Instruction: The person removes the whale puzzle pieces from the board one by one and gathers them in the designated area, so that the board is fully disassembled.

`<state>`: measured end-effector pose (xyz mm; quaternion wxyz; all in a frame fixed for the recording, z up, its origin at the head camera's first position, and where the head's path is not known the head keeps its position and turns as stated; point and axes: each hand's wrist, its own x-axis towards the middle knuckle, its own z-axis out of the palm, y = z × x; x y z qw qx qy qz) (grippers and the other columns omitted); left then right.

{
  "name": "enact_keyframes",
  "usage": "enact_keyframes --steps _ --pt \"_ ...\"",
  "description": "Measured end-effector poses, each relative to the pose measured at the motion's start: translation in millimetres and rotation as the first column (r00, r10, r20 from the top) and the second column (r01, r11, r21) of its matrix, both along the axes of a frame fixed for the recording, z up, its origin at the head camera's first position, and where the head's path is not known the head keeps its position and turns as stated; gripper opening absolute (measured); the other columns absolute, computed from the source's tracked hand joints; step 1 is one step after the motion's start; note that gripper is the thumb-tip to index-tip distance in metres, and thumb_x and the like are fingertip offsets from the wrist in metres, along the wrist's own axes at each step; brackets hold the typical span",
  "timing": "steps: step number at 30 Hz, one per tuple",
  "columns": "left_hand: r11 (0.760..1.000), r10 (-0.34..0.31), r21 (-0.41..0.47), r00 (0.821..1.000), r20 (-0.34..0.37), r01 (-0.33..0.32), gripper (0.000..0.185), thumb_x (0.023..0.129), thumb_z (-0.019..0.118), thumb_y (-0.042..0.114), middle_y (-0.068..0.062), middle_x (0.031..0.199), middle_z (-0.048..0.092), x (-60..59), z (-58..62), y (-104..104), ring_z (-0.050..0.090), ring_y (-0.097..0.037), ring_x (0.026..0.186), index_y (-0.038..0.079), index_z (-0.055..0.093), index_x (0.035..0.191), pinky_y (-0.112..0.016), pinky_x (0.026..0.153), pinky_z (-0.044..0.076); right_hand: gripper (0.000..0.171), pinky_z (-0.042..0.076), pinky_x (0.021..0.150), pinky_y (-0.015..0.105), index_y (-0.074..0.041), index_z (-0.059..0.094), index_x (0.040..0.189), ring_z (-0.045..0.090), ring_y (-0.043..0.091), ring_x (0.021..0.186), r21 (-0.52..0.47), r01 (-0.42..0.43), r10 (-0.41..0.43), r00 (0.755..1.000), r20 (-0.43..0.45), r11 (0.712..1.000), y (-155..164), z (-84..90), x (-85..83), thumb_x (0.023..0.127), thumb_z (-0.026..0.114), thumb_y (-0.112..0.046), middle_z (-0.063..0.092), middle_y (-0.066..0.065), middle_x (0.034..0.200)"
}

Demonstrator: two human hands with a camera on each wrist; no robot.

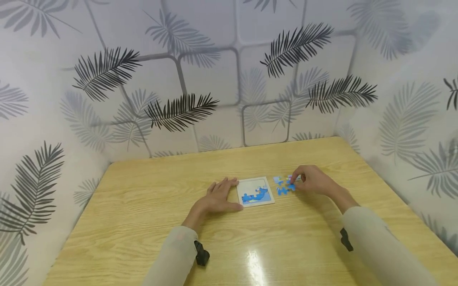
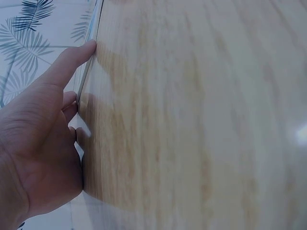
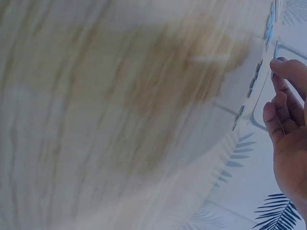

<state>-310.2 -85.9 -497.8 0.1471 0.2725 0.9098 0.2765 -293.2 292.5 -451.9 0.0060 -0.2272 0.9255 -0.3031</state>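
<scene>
A white square puzzle board [image 1: 254, 184] lies flat on the wooden table [image 1: 143, 206], with joined blue pieces [image 1: 257, 196] along its near side. My left hand [image 1: 221, 194] rests flat on the table just left of the board, fingers straight and thumb by its near corner. In the left wrist view the left hand [image 2: 41, 139] lies with its thumb stretched along the table top [image 2: 192, 120]. Several loose blue pieces [image 1: 281, 186] lie right of the board. My right hand [image 1: 297, 181] curls over them, fingertips pinching one piece. The right wrist view shows the curled fingers [image 3: 280, 112] beside pieces [image 3: 240, 115] seen edge-on.
Walls papered with a leaf pattern [image 1: 179, 107] close in the table at the back, left and right. A bright light glare [image 1: 255, 262] sits on the near table top. Both forearms wear light sleeves with black wrist mounts [image 1: 201, 253].
</scene>
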Motion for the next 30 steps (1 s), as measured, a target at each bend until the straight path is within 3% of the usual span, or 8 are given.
enact_keyframes --steps 4,9,18,26,30 --pt "1.0 -0.002 -0.005 1.0 -0.013 0.002 0.095 0.088 0.076 0.057 0.004 0.174 0.016 -0.5 -0.7 0.3 0.002 -0.021 0.162 0.023 0.029 0.164 -0.051 0.127 -0.008 0.016 0.04 0.061 0.026 -0.01 0.078 0.094 0.046 0.015 0.071 0.003 0.02 -0.02 1.0 0.014 1.0 5.7 -0.5 2.9 0.085 0.073 0.002 0.065 0.007 0.096" --pt "1.0 -0.006 0.009 1.0 -0.004 0.006 0.095 0.088 0.076 0.056 0.002 0.174 0.017 -0.8 -0.8 1.3 0.002 -0.024 0.162 0.021 0.03 0.163 -0.053 0.127 -0.008 0.017 0.043 0.067 0.03 -0.012 0.078 0.093 0.047 0.018 0.078 0.024 0.028 -0.029 1.0 0.007 0.999 12.6 2.1 6.1 0.085 0.073 0.002 0.069 0.008 0.105" --pt "1.0 -0.001 -0.001 1.0 0.001 0.001 0.092 0.089 0.076 0.054 0.004 0.174 0.016 -0.4 0.6 1.3 0.002 -0.022 0.162 0.023 0.031 0.163 -0.051 0.127 -0.008 0.016 0.04 0.062 0.027 -0.014 0.077 0.091 0.046 0.017 0.076 0.036 0.029 -0.032 0.997 0.066 0.999 19.2 0.2 8.5 0.084 0.079 0.0 0.065 0.003 0.096" --pt "1.0 0.004 0.009 1.0 -0.006 -0.004 0.093 0.088 0.077 0.054 0.002 0.174 0.018 0.8 1.7 1.3 0.004 -0.024 0.162 0.021 0.033 0.162 -0.054 0.127 -0.006 0.016 0.039 0.059 0.025 -0.012 0.077 0.091 0.045 0.014 0.07 0.021 0.003 -0.004 0.998 0.061 1.0 18.8 -1.9 8.9 0.082 0.08 0.002 0.065 0.003 0.092" --pt "1.0 0.0 0.004 1.0 -0.012 0.0 0.092 0.088 0.076 0.055 0.001 0.174 0.018 2.1 2.7 1.8 0.004 -0.026 0.162 0.02 0.033 0.162 -0.054 0.127 -0.004 0.016 0.041 0.06 0.026 -0.012 0.077 0.091 0.046 0.014 0.071 0.026 -0.001 -0.001 0.998 0.066 1.0 18.0 0.3 10.5 0.083 0.08 0.002 0.068 0.006 0.097"
